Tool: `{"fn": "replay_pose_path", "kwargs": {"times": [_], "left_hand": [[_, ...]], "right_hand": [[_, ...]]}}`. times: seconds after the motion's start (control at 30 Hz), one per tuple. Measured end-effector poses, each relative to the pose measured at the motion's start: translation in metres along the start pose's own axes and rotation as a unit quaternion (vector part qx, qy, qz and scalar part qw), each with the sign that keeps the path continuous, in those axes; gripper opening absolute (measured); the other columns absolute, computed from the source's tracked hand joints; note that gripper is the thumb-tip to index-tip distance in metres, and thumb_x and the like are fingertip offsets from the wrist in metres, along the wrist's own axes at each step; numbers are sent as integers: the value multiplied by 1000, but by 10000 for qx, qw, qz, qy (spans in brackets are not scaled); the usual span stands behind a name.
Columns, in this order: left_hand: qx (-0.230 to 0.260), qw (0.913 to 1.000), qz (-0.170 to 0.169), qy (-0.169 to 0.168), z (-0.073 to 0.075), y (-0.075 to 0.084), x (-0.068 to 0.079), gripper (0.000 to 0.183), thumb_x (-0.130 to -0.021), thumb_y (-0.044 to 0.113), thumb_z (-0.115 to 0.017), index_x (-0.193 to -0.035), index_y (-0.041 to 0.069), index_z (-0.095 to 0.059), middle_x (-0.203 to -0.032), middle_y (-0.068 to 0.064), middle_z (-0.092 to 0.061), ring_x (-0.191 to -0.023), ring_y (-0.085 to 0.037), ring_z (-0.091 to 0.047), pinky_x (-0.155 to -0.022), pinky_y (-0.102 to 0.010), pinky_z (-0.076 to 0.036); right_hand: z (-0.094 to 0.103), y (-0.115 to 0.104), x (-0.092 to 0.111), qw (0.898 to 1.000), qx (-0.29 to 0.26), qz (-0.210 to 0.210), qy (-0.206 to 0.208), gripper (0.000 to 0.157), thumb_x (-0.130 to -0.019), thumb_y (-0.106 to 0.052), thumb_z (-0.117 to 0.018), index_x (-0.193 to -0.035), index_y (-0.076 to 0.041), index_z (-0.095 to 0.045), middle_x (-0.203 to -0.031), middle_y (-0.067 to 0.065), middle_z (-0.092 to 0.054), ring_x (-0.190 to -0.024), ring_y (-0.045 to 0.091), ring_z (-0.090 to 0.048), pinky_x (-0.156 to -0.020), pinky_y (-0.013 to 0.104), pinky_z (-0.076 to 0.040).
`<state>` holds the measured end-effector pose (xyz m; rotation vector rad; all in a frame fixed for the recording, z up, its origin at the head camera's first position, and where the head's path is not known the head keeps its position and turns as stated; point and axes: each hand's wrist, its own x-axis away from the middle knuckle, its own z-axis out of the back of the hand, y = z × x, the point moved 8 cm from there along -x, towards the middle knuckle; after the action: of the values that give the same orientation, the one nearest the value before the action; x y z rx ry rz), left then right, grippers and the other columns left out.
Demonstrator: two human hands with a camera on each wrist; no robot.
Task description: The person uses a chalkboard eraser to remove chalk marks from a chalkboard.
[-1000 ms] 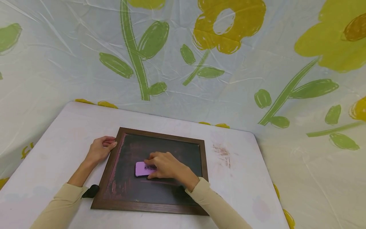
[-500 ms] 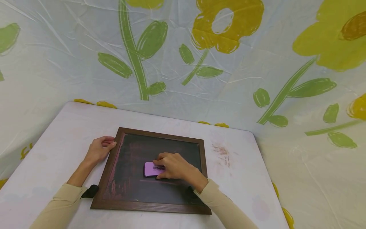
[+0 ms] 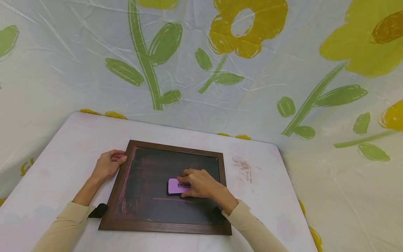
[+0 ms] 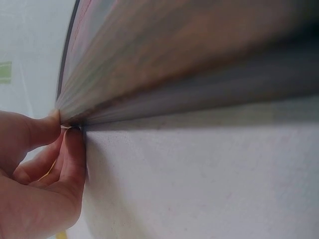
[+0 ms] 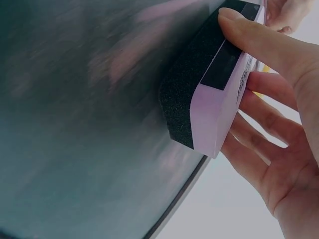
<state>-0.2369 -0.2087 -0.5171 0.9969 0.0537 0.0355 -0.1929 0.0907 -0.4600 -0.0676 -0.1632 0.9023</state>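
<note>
A framed chalkboard lies on the table, its dark surface marked with pink chalk smears along the left side and a thin pink line near the middle. My right hand grips a pink eraser with black felt against the board, right of centre. In the right wrist view the thumb presses one long side of the eraser, and the fingers lie across its far side. My left hand pinches the brown frame's left edge near the upper corner. The left wrist view shows thumb and fingers meeting at that edge.
The white table bears reddish-brown smudges right of the board. A wall covering printed with yellow flowers rises behind the table. Black camera pieces sit at the wrists.
My right hand has slid the eraser rightward across the chalkboard, from left of centre to right of centre. The left hand stays at the frame's edge.
</note>
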Motion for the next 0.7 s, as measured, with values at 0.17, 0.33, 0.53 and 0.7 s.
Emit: {"fn": "replay_pose_path", "kwargs": {"times": [0.17,0.33,0.53,0.7], "left_hand": [[-50,9999,111,-71,-3,-5,-1,39,-102,14,-65,-129,-14,-60,-115,-31,-68,-103,-43,-68,-84,-42,-50],[-62,9999,117,-92,-4,-6,-1,39,-103,15,-65,-129,-14,-60,-115,-31,-68,-104,-44,-67,-85,-44,-51],[-64,9999,107,-87,-3,-5,-1,40,-103,15,-65,-129,-14,-60,-116,-32,-67,-104,-44,-67,-84,-43,-51],[-75,9999,113,-91,-3,-5,0,40,-103,15,-64,-129,-14,-60,-116,-32,-67,-104,-44,-67,-85,-45,-51]], "right_hand": [[-1,7,9,9999,-13,-102,48,58,-81,-43,-87,-129,-13,-73,-114,4,-69,-92,13,-64,-65,21,-49],[0,15,21,9998,-28,-159,136,58,-80,-44,-88,-128,-13,-74,-111,4,-69,-87,10,-63,-61,18,-47],[2,23,35,9995,-61,-172,268,58,-79,-42,-89,-126,-11,-75,-112,5,-70,-88,12,-65,-63,21,-50],[3,31,47,9991,-149,-204,349,57,-79,-40,-90,-125,-9,-75,-109,5,-70,-85,11,-63,-63,21,-49]]}}
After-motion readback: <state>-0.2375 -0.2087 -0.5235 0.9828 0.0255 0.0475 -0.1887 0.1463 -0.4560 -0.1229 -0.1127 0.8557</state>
